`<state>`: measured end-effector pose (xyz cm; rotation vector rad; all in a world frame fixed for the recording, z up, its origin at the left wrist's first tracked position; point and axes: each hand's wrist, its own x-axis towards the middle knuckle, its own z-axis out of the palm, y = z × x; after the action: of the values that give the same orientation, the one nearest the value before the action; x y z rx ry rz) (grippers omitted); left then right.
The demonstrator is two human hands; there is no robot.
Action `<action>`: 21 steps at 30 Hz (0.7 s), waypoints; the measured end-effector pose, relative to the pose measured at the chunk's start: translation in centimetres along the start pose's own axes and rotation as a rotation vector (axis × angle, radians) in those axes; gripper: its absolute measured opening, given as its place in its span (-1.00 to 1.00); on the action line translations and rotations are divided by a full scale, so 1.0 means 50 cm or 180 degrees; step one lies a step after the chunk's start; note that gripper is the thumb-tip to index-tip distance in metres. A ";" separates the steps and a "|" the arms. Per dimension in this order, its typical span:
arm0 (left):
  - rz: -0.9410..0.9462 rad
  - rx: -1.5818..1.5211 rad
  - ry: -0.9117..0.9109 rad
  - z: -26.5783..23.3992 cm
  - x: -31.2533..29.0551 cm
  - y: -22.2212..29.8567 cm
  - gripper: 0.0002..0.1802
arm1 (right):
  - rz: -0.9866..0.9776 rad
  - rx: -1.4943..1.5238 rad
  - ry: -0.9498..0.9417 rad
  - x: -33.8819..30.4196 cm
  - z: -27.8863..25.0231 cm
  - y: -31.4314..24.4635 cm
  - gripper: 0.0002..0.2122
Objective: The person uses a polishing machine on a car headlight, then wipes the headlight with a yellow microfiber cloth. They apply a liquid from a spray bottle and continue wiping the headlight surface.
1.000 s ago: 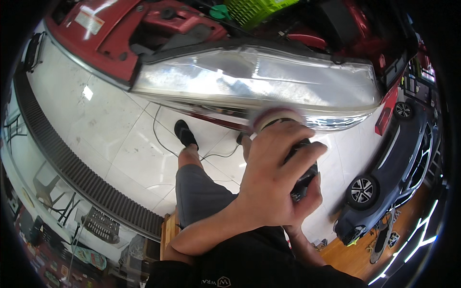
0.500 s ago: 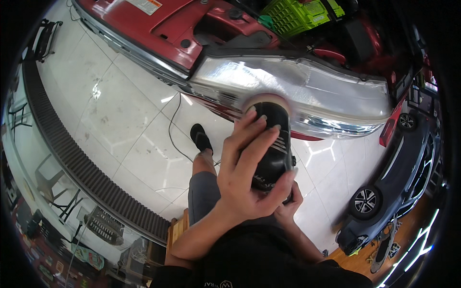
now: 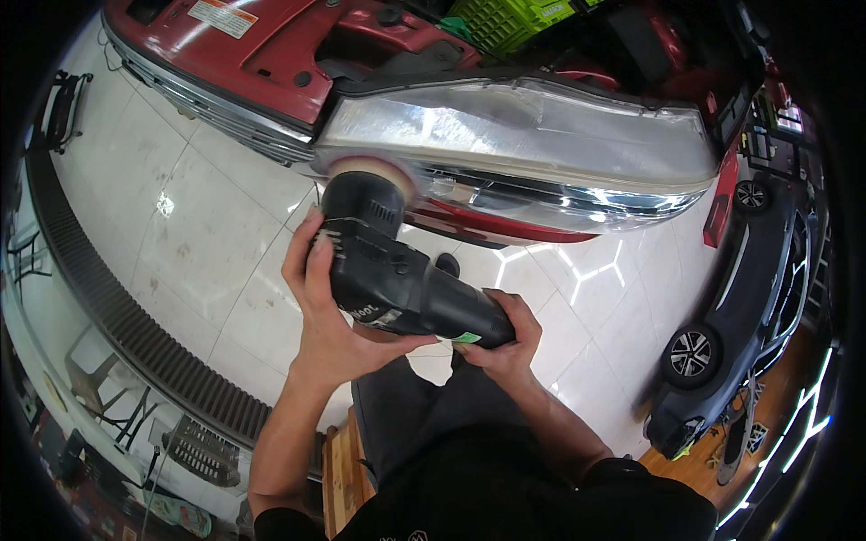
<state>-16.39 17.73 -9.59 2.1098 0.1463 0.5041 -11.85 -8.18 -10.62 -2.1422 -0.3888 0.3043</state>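
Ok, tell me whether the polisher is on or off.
On, it appears: the round pad is smeared with motion blur around its edge, while the black body of the polisher looks sharp.

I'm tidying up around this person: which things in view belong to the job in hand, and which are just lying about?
In use:
- polisher, held by the left hand and right hand
- headlight, with the polisher's pad at its lower edge
- red car

Apparently not in use:
- green crate
- dark car, parked at right
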 end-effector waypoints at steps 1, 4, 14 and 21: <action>-0.0059 -0.0135 0.0078 0.005 -0.001 -0.001 0.60 | -0.0111 -0.0078 0.0027 0.004 -0.002 0.005 -0.32; 0.0078 -0.0098 0.0343 0.032 -0.019 -0.015 0.61 | -0.0256 -0.0267 0.0043 0.015 -0.016 0.012 -0.31; -0.0737 -0.2068 0.2000 0.264 -0.049 0.063 0.09 | -0.0547 -0.0739 0.0115 0.004 -0.152 0.096 -0.30; -0.0813 -0.1927 0.2250 0.366 -0.062 0.131 -0.06 | -0.0820 -0.0788 -0.0069 0.016 -0.246 0.184 -0.32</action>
<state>-12.34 -1.01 -13.97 1.2376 0.5790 0.9793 -5.26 -22.05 -11.46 -2.2971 -0.7403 0.1370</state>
